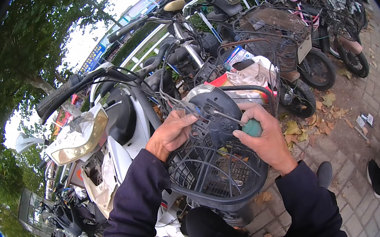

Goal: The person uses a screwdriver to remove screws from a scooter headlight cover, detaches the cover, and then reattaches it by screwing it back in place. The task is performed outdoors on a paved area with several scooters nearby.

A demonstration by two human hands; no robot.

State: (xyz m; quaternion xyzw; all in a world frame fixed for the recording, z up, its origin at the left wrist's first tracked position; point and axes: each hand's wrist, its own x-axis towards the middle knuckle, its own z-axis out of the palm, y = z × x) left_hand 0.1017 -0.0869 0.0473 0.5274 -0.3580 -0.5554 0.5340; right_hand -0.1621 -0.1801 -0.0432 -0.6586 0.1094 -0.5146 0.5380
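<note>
Two hands gripping: left hand (pixel 173 132) pinches left edge of black housing (pixel 224 120); right hand (pixel 270 140) wraps screwdriver (pixel 252 128), bulbous green handle, thin metal shaft across housing. Housing above dark mesh basket (pixel 222 200): matte plastic, rounded, slotted, clear lens (pixel 199 90) at upper edge. White scooter (pixel 119 158) leftward; dry leaves (pixel 324 126) on paving (pixel 348 194).

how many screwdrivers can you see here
1: the green-handled screwdriver, in the right hand, its shaft over the black plastic part. Others may be hidden from view.
</note>
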